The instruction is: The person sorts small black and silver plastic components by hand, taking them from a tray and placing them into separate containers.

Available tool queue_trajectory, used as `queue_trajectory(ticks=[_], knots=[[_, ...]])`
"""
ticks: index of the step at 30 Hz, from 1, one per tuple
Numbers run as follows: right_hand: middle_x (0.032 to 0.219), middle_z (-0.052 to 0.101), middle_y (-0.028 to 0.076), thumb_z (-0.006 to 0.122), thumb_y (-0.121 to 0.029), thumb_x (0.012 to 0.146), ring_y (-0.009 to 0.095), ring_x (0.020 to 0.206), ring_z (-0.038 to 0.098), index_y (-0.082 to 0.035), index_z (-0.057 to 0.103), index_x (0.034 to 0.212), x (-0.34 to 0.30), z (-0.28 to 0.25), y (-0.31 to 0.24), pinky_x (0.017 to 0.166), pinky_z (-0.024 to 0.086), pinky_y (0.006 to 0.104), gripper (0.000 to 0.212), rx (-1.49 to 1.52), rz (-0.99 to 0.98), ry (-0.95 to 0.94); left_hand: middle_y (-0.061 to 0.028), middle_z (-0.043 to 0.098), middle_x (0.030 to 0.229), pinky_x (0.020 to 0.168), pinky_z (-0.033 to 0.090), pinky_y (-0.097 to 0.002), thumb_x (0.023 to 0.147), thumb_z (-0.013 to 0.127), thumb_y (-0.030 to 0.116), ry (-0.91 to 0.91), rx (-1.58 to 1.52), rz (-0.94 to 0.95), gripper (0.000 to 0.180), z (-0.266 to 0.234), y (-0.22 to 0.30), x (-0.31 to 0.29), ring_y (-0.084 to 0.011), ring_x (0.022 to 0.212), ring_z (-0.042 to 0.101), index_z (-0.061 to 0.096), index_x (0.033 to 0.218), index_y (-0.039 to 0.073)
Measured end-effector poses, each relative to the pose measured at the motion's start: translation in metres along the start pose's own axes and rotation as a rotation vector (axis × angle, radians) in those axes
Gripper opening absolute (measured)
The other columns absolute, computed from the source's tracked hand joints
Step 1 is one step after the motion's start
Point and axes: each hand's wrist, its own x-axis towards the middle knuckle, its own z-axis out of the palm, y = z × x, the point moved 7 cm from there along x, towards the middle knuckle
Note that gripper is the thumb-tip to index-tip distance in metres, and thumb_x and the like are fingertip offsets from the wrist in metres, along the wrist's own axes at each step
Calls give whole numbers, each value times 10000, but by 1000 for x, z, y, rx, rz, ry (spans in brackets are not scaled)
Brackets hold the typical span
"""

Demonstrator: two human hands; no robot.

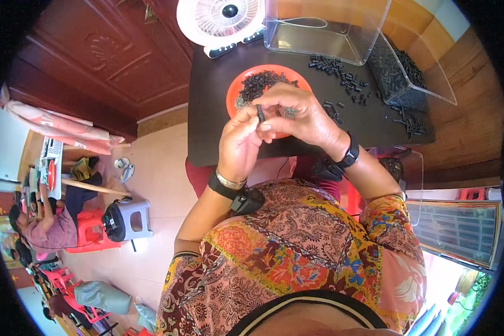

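Above the near part of an orange-red plate [230, 102], a small black tube-shaped part [260, 113] is pinched between both hands. My left hand [239, 140] grips it from the left, its fingers closed. From the right, my right hand [303, 115] closes thumb and forefinger on the same part. A heap of similar dark parts [262, 83] fills the plate, with small silvery pieces [241, 102] at its left side. My fingers hide some of the plate and the part's ends.
Loose black parts [333, 67] lie on the dark table [213, 123], right of the plate. A clear bin [400, 84] of black parts stands at the right, another clear box [325, 39] at the back. A white fan [221, 22] stands back left. Other people [53, 224] sit far left.
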Motion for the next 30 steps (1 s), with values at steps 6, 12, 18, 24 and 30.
queue_trajectory(ticks=[6, 12, 18, 24, 30], knots=[[894, 640, 59, 777, -80, 677, 218, 858, 617, -47, 637, 964, 1, 3, -6, 783, 497, 342, 321, -18, -9, -23, -57, 579, 896, 685, 474, -281, 918, 526, 175, 5, -7, 26, 159, 3, 2, -2, -156, 761, 576, 539, 969, 25], [878, 641, 62, 801, -114, 640, 233, 848, 617, -53, 630, 919, 0, 2, -7, 772, 493, 348, 333, -77, -67, -4, -11, 539, 819, 674, 450, -252, 923, 512, 183, 78, 39, -42, 115, 10, 2, -4, -111, 732, 549, 499, 889, 74], [867, 638, 81, 766, -138, 649, 268, 843, 618, -58, 638, 902, -5, -1, -23, 756, 500, 364, 294, -305, -210, 82, -25, 559, 807, 649, 431, -254, 913, 505, 186, 42, 44, 1, 137, 11, -1, -1, -119, 723, 548, 519, 895, 51], [899, 657, 87, 753, -185, 687, 267, 844, 629, -62, 654, 941, -11, 12, -27, 774, 509, 364, 300, -497, -283, 59, -70, 575, 886, 698, 426, -275, 925, 457, 158, 86, 46, -38, 179, 4, -1, -9, -144, 756, 539, 521, 1005, 12], [843, 653, 84, 774, -138, 670, 284, 776, 629, -77, 665, 868, -9, -74, -47, 699, 515, 369, 234, -763, -288, 320, -54, 497, 814, 654, 408, -282, 934, 474, 198, 76, 177, 77, 204, 3, 15, -10, -179, 723, 512, 535, 984, 9]])
